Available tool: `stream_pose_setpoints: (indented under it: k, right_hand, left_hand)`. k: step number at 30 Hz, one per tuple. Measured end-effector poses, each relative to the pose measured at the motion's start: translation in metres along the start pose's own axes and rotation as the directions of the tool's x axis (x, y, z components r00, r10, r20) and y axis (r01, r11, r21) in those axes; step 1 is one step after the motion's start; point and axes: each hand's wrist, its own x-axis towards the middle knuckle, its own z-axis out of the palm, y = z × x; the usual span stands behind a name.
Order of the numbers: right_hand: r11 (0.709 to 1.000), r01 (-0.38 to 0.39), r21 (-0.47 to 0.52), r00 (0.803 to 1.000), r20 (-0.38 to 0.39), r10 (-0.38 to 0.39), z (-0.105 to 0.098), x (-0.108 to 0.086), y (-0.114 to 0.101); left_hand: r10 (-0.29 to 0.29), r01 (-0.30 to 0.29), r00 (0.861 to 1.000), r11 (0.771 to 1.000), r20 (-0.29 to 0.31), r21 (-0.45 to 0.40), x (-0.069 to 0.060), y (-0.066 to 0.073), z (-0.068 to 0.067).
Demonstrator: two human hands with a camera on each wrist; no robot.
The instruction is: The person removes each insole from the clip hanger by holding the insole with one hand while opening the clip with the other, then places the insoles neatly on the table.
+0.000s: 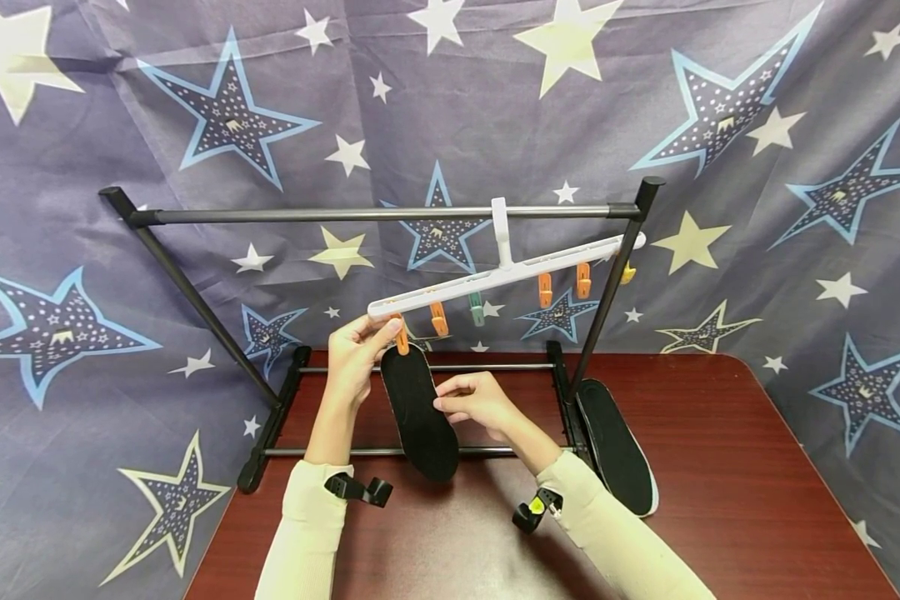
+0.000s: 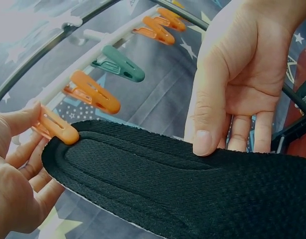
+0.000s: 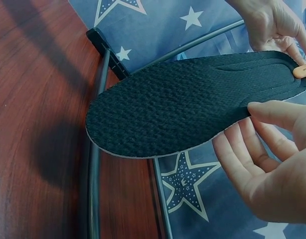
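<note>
A black shoe insole hangs heel-up from an orange clothespin at the near left end of a white clip hanger. My left hand pinches that clothespin between thumb and fingers, and its tip lies over the insole's heel edge. On the insole's right edge, my right hand pinches with the thumb on the top face and the fingers behind, as the right wrist view also shows. A second black insole with a pale rim lies on the table to the right, beside the rack's foot.
The hanger hooks over the top bar of a black metal rack and slants up to the right. More orange clothespins, a green clothespin and a yellow one hang from it. Below is a reddish-brown table; a star-patterned cloth hangs behind.
</note>
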Motion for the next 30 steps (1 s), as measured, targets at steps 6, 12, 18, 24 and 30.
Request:
stream_pose_setpoints:
  k: [6, 12, 18, 24, 30]
  right_hand:
    - [1.000, -0.002, -0.003, 1.000, -0.005, 0.002, 0.0009, 0.0004, 0.0000]
    - [1.000, 0.004, -0.017, 1.000, -0.015, -0.004, 0.0017, 0.0004, -0.0010]
    - [1.000, 0.001, -0.022, 1.000, -0.028, -0.002, 0.0020, 0.0004, -0.0008]
    - [1.000, 0.005, -0.019, 0.999, -0.033, -0.005, 0.0012, 0.0013, 0.0009]
    - [1.000, 0.004, -0.028, 0.999, -0.038, -0.005, 0.0015, 0.0021, 0.0014]
  left_hand:
    - [0.007, -0.007, 1.000, 1.000, -0.005, -0.004, 0.0004, 0.0000, -0.0002]
    - [0.009, -0.009, 1.000, 1.000, -0.017, 0.012, 0.0006, -0.0002, -0.0002]
    - [0.003, -0.002, 1.000, 0.999, -0.029, 0.034, 0.0003, 0.0005, 0.0008]
    - [0.007, -0.006, 1.000, 0.999, -0.028, 0.035, 0.0009, 0.0007, 0.0010]
    - [0.011, -0.011, 1.000, 1.000, -0.019, 0.026, 0.0010, 0.0013, 0.0010]
